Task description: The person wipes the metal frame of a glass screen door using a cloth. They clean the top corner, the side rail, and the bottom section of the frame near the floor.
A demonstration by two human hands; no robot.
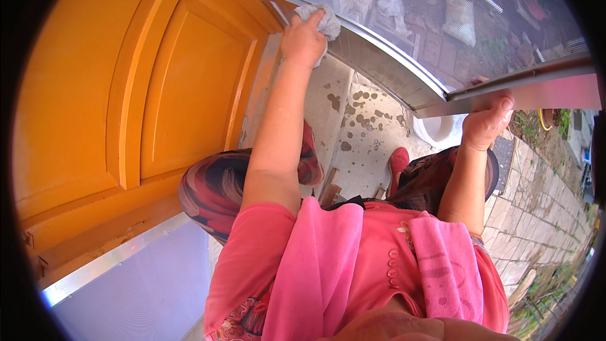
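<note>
My left hand [303, 41] is closed on a crumpled grey cloth [328, 24], which presses on the lower metal part of a screen door [379, 71], near the corner beside an orange door. My right hand [487, 125] grips the near outer edge of the screen door's metal frame [536, 87], thumb on top and the other fingers mostly hidden behind it. Fine mesh [404, 12] fills the screen door above the metal strip. Both arms reach forward, the left one farther.
The orange panelled door [189, 82] stands close on my left. A white bucket [435, 129] sits on the floor beside my right leg, partly hidden by the screen door. Wet spots [366, 117] mark the concrete between my feet. Stone paving [536, 196] lies to the right.
</note>
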